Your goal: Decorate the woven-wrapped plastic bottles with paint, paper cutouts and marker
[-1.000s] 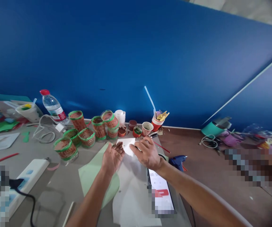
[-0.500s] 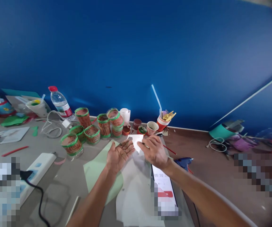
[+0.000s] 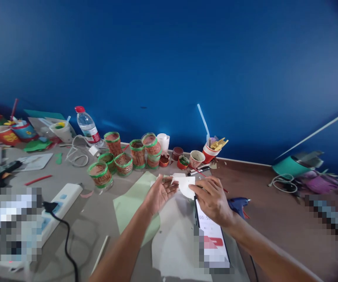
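Note:
Between my two hands is a small white piece of paper (image 3: 187, 187) with a rounded lower edge. My right hand (image 3: 214, 199) pinches its right side between thumb and fingers. My left hand (image 3: 160, 194) is turned palm up with its fingers apart, the fingertips close to the paper's left edge; I cannot tell whether they touch it. Below the hands lie a pale green sheet (image 3: 133, 203) and a larger white sheet (image 3: 171, 250). Just under my right hand is a phone (image 3: 208, 219) with a lit timer screen.
Several brown jars with green rims (image 3: 100, 174) stand left of centre, beside a water bottle (image 3: 89, 127). A red cup (image 3: 211, 152) holds wooden forks and a straw. A blue glue gun (image 3: 239, 205) lies right; a power strip (image 3: 64, 201) sits left.
The view has shifted, so things on the table appear farther right. The white paper now shows a rounded edge, still pinched in my right hand. My left hand stays beside it, palm up.

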The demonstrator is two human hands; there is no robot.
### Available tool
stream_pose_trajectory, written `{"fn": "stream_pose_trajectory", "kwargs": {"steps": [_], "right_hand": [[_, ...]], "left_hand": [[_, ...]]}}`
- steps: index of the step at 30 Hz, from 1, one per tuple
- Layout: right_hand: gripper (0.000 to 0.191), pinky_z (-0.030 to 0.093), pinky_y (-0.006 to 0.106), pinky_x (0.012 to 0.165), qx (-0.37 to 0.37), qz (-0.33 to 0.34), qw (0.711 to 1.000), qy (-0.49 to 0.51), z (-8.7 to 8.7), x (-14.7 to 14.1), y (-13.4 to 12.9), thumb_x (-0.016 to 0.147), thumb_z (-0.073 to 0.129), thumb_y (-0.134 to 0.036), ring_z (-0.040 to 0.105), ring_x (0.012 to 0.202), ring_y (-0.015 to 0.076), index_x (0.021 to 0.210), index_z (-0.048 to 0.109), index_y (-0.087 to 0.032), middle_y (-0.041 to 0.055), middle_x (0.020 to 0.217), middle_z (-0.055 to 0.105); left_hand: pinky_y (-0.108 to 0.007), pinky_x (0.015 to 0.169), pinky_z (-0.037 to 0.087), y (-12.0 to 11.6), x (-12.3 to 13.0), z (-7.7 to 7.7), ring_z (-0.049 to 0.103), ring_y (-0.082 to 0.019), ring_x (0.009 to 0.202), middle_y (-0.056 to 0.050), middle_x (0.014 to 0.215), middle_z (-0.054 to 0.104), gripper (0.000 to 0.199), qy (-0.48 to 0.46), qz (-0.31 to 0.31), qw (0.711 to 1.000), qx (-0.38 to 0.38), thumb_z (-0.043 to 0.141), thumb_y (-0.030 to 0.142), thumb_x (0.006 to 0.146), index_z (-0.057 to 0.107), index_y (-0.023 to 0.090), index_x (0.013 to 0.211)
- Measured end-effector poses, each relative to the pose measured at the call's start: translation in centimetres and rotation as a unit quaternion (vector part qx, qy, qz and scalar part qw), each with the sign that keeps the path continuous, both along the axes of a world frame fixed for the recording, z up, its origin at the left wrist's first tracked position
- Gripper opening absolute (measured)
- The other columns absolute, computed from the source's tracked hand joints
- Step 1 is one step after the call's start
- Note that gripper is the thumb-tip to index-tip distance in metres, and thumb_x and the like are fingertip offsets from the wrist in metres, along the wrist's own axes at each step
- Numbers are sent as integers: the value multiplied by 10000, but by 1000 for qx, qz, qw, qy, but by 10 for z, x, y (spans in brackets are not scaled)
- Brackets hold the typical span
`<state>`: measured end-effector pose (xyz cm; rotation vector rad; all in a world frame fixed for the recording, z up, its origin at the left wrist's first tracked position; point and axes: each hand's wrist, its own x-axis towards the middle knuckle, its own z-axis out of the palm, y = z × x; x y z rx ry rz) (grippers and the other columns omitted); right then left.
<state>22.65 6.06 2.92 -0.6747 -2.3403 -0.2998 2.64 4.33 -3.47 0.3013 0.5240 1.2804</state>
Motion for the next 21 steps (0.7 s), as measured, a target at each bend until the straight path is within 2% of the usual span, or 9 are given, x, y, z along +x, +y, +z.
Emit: {"fn": "stream_pose_trajectory", "kwargs": {"steps": [4,8,12,14,17,21], "right_hand": [[323,427,392,853,-34,7,998,61,4,-3,-9,817,493,17,609,789,184,974,670,-204,53,850,671],[356,442,391,813,-63,-10,991,117,8,-4,-18,803,478,25,610,774,190,976,678,-213,45,823,663],[391,457,365,761,-80,-7,988,135,5,-5,-21,784,450,46,601,775,192,976,679,-206,48,829,658],[404,456,363,770,-84,5,989,118,2,-7,-21,764,438,64,594,787,194,974,670,-191,57,846,659],[418,440,370,806,-100,23,993,63,-2,-8,-22,725,423,83,578,769,188,952,658,-178,59,840,657],[406,421,342,800,-156,21,987,-44,-8,-6,-23,718,410,88,553,719,174,909,656,-174,52,814,655]], "left_hand": [[-338,918,454,4,-9,3,665,-202,925,-129,990,718,471,18,22,1000,8,448,539,908,673,125,894],[-375,951,448,8,-19,5,648,-229,1017,-155,1009,720,576,6,40,999,-11,352,603,913,672,124,897],[-395,928,466,6,-20,8,638,-260,1063,-175,1056,711,564,8,-1,1000,0,382,603,902,667,118,940],[-412,937,459,5,-19,9,626,-281,1095,-180,1078,707,575,14,-21,1000,6,378,610,899,665,115,963],[-442,1019,389,6,-21,9,595,-302,1154,-188,1134,689,638,9,-18,1000,16,349,654,883,668,111,985],[-447,1101,276,9,-29,7,545,-290,1229,-190,1250,633,755,-32,-9,999,38,213,691,886,649,112,1098]]}}
